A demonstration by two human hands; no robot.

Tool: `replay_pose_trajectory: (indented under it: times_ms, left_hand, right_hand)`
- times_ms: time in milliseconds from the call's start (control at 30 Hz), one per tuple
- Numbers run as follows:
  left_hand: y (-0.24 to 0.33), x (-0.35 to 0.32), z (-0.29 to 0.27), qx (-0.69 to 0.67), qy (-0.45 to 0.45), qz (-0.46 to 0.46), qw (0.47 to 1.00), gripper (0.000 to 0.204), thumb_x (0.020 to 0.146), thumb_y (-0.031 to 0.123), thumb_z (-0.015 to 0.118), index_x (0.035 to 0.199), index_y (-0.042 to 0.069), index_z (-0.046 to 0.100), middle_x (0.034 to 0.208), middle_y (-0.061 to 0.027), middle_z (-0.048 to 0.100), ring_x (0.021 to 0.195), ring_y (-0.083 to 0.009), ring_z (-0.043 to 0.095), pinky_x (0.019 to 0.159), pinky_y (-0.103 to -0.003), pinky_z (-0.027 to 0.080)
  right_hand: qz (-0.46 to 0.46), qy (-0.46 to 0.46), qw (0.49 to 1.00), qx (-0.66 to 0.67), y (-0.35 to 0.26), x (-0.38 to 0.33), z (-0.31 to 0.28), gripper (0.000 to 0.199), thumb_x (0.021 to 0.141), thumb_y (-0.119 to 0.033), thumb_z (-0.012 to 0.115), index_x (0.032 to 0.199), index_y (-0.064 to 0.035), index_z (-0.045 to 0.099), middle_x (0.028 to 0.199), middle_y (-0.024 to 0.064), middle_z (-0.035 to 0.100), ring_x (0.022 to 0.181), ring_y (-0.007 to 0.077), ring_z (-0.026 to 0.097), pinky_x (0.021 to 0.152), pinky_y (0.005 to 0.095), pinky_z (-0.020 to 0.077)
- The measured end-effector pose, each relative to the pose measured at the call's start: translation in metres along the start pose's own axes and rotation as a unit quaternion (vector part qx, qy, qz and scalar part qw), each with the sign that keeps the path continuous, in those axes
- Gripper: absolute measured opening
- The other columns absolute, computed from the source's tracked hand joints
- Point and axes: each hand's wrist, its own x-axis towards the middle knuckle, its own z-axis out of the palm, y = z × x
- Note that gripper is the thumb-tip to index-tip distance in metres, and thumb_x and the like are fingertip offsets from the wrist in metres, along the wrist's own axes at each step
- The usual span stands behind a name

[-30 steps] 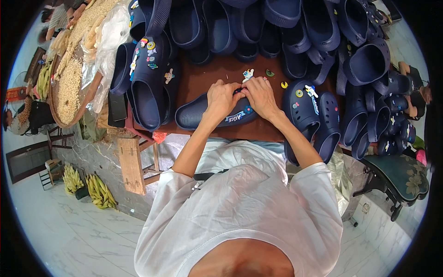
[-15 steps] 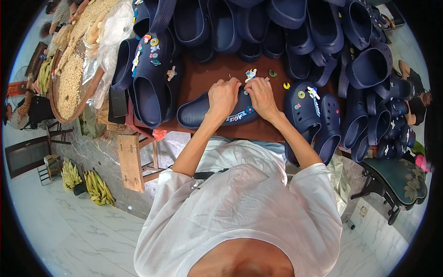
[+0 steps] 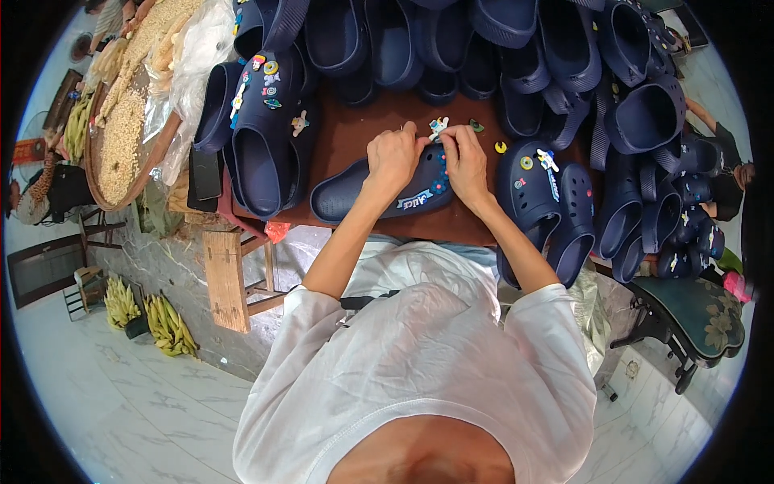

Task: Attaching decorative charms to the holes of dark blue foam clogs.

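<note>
A navy clog (image 3: 343, 198) lies on its side on the brown table, its toe end to the right. Colourful charms and a lettered light-blue charm (image 3: 415, 200) are along its upper. My left hand (image 3: 392, 164) is closed over the clog's upper, fingertips at its far edge. Right beside it, my right hand (image 3: 467, 165) pinches with bent fingers at the toe end; what sits between those fingertips is hidden. Just beyond the fingertips lie a white figure charm (image 3: 439, 127), a green charm (image 3: 476, 126) and a yellow-and-black charm (image 3: 501, 148).
Decorated navy clogs (image 3: 528, 189) stand close on the right, and another charm-covered clog (image 3: 262, 161) on the left. Stacked plain clogs (image 3: 395, 44) line the back. A wooden stool (image 3: 227, 278), a round tray of pale kernels (image 3: 121, 153) and a green chair (image 3: 697, 315) surround the table.
My hands have shifted slightly, with the fingers still together at the clog's far edge. The clog has tilted, so more of its charm row shows between my hands.
</note>
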Motion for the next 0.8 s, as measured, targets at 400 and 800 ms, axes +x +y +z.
replay_pose_trajectory:
  times_ms: [400,800]
  left_hand:
    - [-0.004,-0.006,0.005,-0.017,0.023,0.04,0.999,0.024,0.094,0.028,0.061,0.106,0.009,0.068,0.078,-0.0165,0.071,0.074,-0.036,0.069,0.068,-0.048,0.054]
    - [-0.005,-0.002,0.006,-0.001,-0.029,0.006,1.0,0.019,0.092,0.023,0.06,0.091,0.008,0.07,0.08,-0.0154,0.071,0.074,-0.0348,0.069,0.069,-0.047,0.054]
  right_hand:
    - [-0.011,-0.062,0.998,-0.025,-0.001,0.0,-0.019,0.024,0.087,-0.017,0.071,0.107,-0.0047,0.064,0.099,0.0107,0.065,0.094,0.0292,0.065,0.085,0.039,0.0526]
    - [-0.133,-0.022,0.985,-0.106,0.005,-0.011,-0.009,0.02,0.081,-0.012,0.074,0.085,-0.0046,0.057,0.086,0.0106,0.057,0.086,0.033,0.058,0.087,0.0401,0.0488]
